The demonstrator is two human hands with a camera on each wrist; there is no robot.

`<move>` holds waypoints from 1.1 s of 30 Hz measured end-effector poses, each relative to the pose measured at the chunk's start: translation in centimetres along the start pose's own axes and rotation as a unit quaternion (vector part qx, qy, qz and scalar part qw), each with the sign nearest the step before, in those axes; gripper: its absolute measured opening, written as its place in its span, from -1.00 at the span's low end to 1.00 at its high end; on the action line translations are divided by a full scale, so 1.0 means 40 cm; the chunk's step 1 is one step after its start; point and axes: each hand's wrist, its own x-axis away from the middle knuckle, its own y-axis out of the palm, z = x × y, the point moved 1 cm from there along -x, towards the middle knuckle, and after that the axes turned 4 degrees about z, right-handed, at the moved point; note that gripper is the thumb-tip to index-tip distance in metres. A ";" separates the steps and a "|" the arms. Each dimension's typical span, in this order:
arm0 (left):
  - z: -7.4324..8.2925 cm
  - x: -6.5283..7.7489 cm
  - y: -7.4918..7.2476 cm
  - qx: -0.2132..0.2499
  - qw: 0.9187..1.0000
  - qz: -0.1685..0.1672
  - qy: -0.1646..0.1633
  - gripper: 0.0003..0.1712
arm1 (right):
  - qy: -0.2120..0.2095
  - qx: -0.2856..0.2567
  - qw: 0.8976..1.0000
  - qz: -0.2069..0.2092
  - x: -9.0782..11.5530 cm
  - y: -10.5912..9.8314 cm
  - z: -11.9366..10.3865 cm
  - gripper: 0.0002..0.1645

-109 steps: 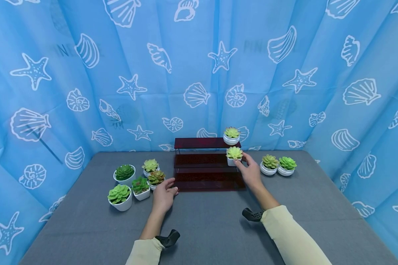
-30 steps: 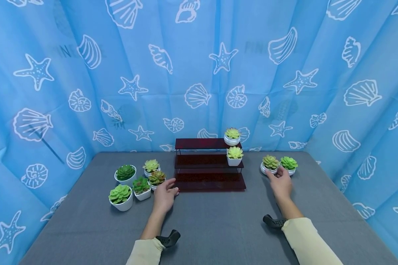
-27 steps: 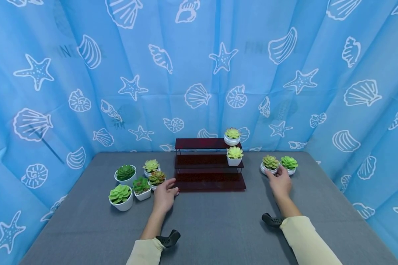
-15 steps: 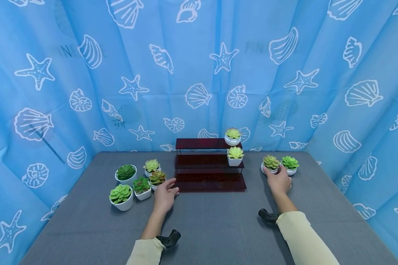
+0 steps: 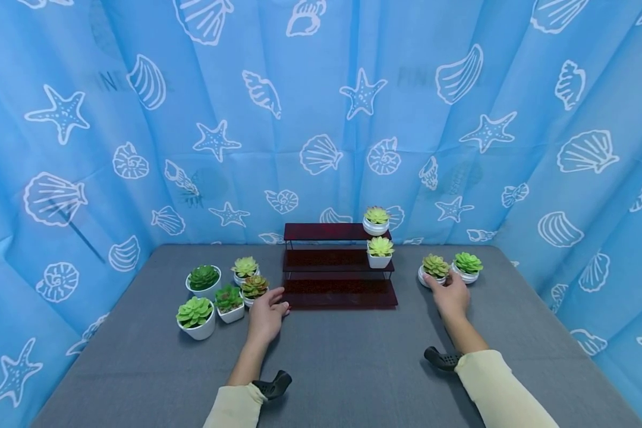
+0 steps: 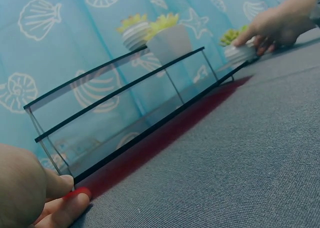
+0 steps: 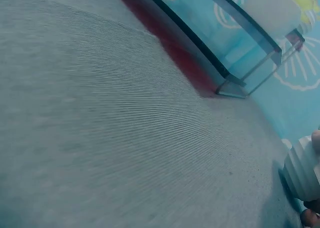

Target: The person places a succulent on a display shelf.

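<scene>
My right hand (image 5: pixel 450 296) grips the round, ribbed white pot of a yellow-green succulent (image 5: pixel 435 266), right of the shelf. In the right wrist view that pot (image 6: pixel 241 54) (image 7: pixel 301 170) shows only at the lower right edge, with parts of the fingers. A dark red, see-through three-tier display shelf (image 5: pixel 331 261) stands at the back. My left hand (image 5: pixel 264 318) pinches its front left corner, thumb and fingers around the lowest tier (image 6: pixel 150 133). At the shelf's right end, one potted succulent (image 5: pixel 376 220) sits on the top tier and a square-potted one (image 5: pixel 380 252) on the middle tier.
A bright green succulent (image 5: pixel 468 266) in a round white pot stands just right of the gripped one. Several potted succulents cluster left of my left hand, including a large light green one (image 5: pixel 195 318). A patterned blue curtain (image 5: pixel 321 119) hangs behind the grey table (image 5: pixel 348 368).
My right hand has let go of the square pot on the middle tier and moved right to the yellow-green succulent, which has shifted slightly left, away from the green one. My left hand stays put.
</scene>
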 end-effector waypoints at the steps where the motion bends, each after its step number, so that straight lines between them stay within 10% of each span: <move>1: -0.001 0.000 0.000 0.000 1.000 0.000 0.001 -0.57 | -0.001 0.000 1.000 -0.006 0.004 -0.002 0.000 -0.23; 19: 0.002 0.002 -0.001 -0.008 1.000 0.001 -0.005 -0.57 | 0.007 -0.054 0.990 -0.130 0.119 -0.048 -0.036 -0.07; 33: 0.001 0.003 0.001 -0.015 1.000 0.004 -0.007 -0.57 | -0.149 -0.011 0.980 -0.135 0.176 -0.022 -0.044 -0.28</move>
